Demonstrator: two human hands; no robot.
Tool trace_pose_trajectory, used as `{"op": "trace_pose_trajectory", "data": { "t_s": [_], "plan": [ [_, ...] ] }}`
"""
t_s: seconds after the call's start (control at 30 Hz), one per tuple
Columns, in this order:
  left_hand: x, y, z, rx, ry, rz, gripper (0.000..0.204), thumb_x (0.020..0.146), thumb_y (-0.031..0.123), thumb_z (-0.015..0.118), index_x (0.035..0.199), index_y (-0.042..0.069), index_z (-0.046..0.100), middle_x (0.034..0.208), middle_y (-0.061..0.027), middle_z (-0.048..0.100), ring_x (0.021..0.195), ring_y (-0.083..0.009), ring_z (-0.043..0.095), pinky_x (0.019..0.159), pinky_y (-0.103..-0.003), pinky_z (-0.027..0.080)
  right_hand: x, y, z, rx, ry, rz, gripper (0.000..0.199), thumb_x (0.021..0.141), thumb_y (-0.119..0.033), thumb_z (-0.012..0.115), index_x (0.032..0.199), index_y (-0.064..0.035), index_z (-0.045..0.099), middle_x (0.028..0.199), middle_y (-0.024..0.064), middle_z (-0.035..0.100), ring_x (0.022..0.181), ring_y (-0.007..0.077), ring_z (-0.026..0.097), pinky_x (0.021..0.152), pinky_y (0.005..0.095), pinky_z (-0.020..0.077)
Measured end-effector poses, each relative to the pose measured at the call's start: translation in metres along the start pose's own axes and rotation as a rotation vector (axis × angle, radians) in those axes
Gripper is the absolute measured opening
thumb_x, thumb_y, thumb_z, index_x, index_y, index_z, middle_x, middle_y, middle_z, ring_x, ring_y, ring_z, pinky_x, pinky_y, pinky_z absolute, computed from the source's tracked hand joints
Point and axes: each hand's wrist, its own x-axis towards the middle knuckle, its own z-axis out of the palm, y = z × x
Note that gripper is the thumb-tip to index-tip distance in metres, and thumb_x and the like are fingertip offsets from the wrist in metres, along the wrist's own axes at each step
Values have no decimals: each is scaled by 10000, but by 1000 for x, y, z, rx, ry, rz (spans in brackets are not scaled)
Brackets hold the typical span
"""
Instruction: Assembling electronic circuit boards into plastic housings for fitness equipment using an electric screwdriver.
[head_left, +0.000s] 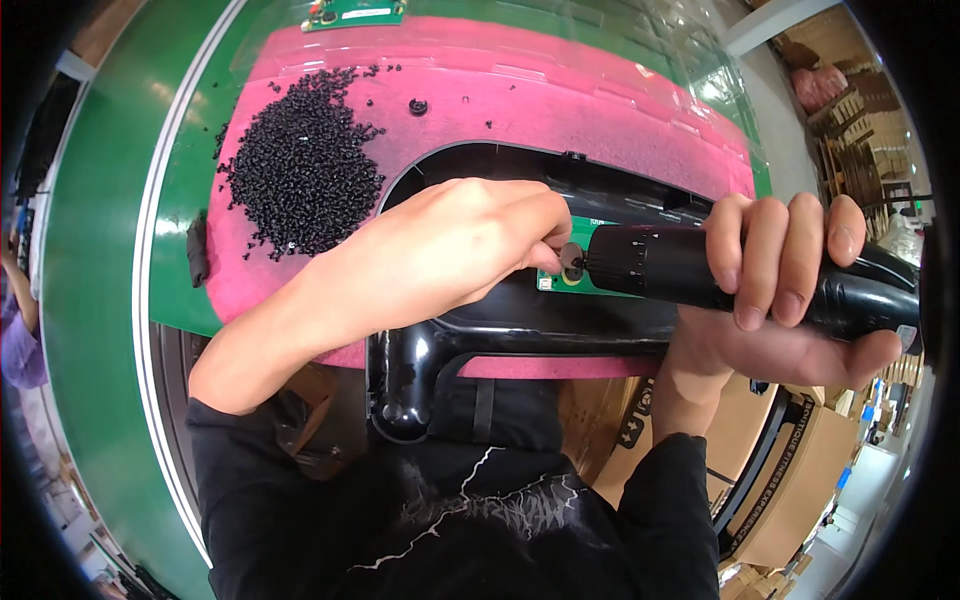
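My right hand is wrapped round a black electric screwdriver, held nearly level with its nose pointing left. My left hand is pinched at the screwdriver's tip, beside a small round greyish piece. Whatever sits between the left fingertips is hidden. Just below the tip lies a green circuit board, partly covered by the screwdriver and my fingers. The board rests inside a long, glossy black plastic housing, whose rounded arm reaches toward me past the mat's edge.
A large heap of small black screws lies left on the pink mat, near a small black round part. Clear plastic trays and another green board are at the back. Cardboard boxes stand at lower right.
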Motion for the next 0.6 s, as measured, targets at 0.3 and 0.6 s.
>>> {"op": "trace_pose_trajectory", "data": {
  "t_s": [0.3,0.6],
  "plan": [
    [-2,-12,2,140,136,-9,127,819,0,634,934,-39,593,812,-141,636,749,-279,652,662,-345,518,-3,1,-6,-153,-72,243,618,799,-645,588,999,-69,483,634,3,538,466,105,491,493,264,391],
    [0,3,-4,1,16,-274,181,818,-35,601,997,-54,586,895,-170,657,711,-262,660,637,-321,521,-4,12,-1,-267,-209,234,734,629,-683,757,915,-69,471,586,-2,519,475,118,509,470,263,412]
  ]
}}
